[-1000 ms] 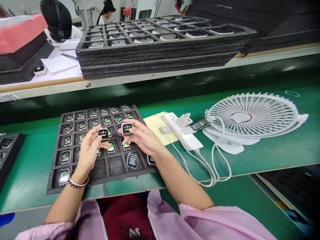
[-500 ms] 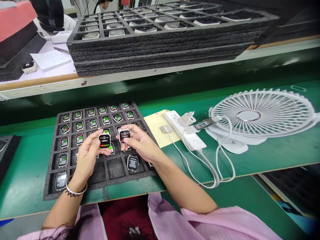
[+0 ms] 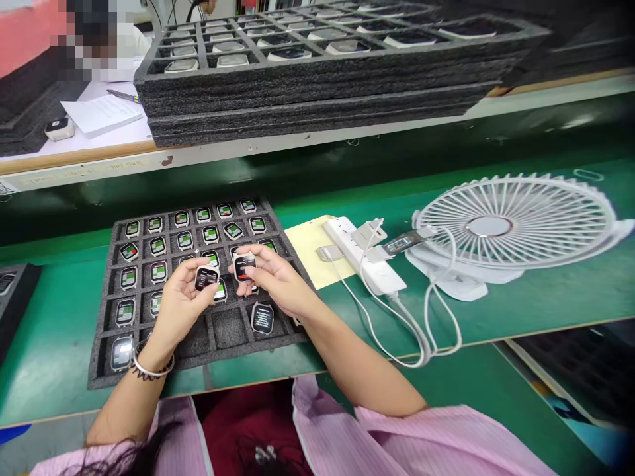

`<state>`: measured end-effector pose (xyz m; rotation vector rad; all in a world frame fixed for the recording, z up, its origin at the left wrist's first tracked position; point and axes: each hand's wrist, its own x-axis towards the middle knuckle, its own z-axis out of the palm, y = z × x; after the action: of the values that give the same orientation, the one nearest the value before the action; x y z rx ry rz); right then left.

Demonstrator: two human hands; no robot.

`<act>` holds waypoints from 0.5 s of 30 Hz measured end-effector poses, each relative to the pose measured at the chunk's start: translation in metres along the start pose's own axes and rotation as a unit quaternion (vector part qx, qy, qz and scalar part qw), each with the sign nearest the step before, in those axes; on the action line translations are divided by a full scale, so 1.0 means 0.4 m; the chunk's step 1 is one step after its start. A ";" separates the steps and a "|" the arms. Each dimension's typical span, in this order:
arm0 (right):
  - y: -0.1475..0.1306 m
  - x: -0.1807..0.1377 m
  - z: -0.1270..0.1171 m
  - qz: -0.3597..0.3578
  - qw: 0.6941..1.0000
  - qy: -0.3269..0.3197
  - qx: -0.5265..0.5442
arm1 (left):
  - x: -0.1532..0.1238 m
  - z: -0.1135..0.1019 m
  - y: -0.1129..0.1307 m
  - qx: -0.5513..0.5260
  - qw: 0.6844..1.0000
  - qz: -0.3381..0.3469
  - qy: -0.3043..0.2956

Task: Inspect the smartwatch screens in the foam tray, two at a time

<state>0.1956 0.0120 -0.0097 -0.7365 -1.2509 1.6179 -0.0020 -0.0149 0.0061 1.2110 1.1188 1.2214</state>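
My left hand (image 3: 186,297) is closed around a smartwatch body (image 3: 206,277) with no strap, its lit screen dark with pale text. The left thumb lies over that screen's lower right. In my right hand (image 3: 270,277) is a second smartwatch body (image 3: 244,266), with white text and a red strip on its screen; the right thumb touches the glass. Both are held above a black foam tray (image 3: 231,328), whose compartments hold several similar watches, many showing green and grey blocks. One watch with a text screen (image 3: 262,318) lies in the tray's front row, below my right hand.
To the right, a white power strip (image 3: 364,254) with plugs and cables lies partly on yellow paper (image 3: 310,244), near a white fan (image 3: 516,225). Stacked foam trays (image 3: 317,92) fill the shelf behind. A person (image 3: 99,33) sits at the far left.
The watch in my left hand has tilted, its screen now shows a list-like text without the red and green strip, and my left thumb has moved onto it. My right hand stays nearly in place.
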 end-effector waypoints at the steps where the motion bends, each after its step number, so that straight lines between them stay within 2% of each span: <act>1: 0.000 0.000 0.001 -0.007 1.000 -0.001 0.003 | 0.002 0.001 -0.004 -0.005 1.000 -0.001 -0.011; 7: -0.007 0.000 0.001 -0.015 0.999 -0.045 -0.015 | 0.003 -0.009 0.002 -0.014 0.998 -0.031 -0.060; 9: -0.010 -0.013 0.003 -0.017 0.998 -0.053 -0.041 | -0.016 -0.029 0.015 0.031 0.996 -0.029 -0.079; 11: -0.014 -0.036 0.009 -0.043 0.990 -0.052 -0.122 | -0.050 -0.057 0.026 0.143 0.985 -0.001 -0.092; 13: -0.015 -0.066 0.021 -0.100 0.957 -0.058 -0.266 | -0.092 -0.089 0.031 0.303 0.946 0.057 -0.098; 15: -0.011 -0.096 0.038 -0.154 0.891 -0.072 -0.421 | -0.134 -0.117 0.027 0.439 0.885 0.113 -0.105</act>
<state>0.1987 -0.0291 -0.0039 -0.8705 -2.0976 0.8343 -0.0519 -0.0665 0.0127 2.1494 1.4459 0.6928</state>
